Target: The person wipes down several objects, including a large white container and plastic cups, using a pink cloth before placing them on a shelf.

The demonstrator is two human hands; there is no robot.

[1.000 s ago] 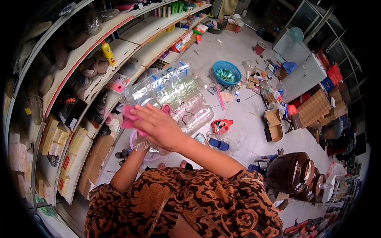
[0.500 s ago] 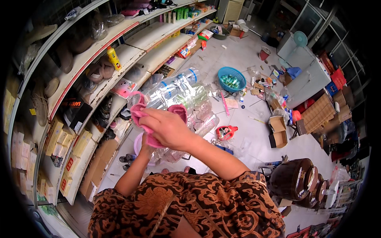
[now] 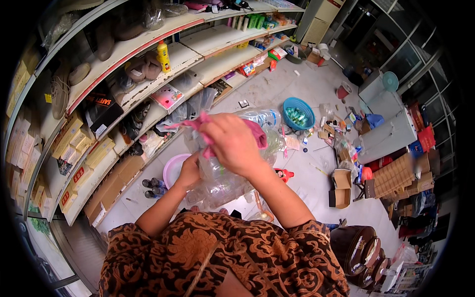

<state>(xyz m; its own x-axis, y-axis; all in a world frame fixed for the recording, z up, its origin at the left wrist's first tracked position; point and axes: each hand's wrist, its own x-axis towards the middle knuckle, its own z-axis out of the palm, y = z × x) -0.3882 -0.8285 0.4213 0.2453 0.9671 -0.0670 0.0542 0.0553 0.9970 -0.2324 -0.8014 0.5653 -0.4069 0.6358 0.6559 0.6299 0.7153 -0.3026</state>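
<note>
A crumpled pink cloth [image 3: 256, 132] is gripped in my right hand [image 3: 231, 143], its ends sticking out on both sides of the fingers. Below it, a large bundle of clear plastic [image 3: 217, 184], apparently bottles in a bag, is in front of my body. My left hand [image 3: 189, 171] is lower and to the left, its fingers closed against the side of this plastic, the fingertips partly hidden. Behind the left hand a pink-lilac basin [image 3: 174, 167] stands on the floor.
Curved shelves [image 3: 198, 69] with shoes, boxes and a yellow bottle [image 3: 163, 56] run along the left. A blue basin [image 3: 299, 113] of small green items stands ahead, near a red bottle [image 3: 284, 174]. Cartons [image 3: 340, 188] and clutter lie right, with dark brown jars [image 3: 354, 247] nearer.
My right hand has moved right with the pink cloth, now over the clear plastic. The left hand shows more, beside the bundle. The whole view has shifted slightly.
</note>
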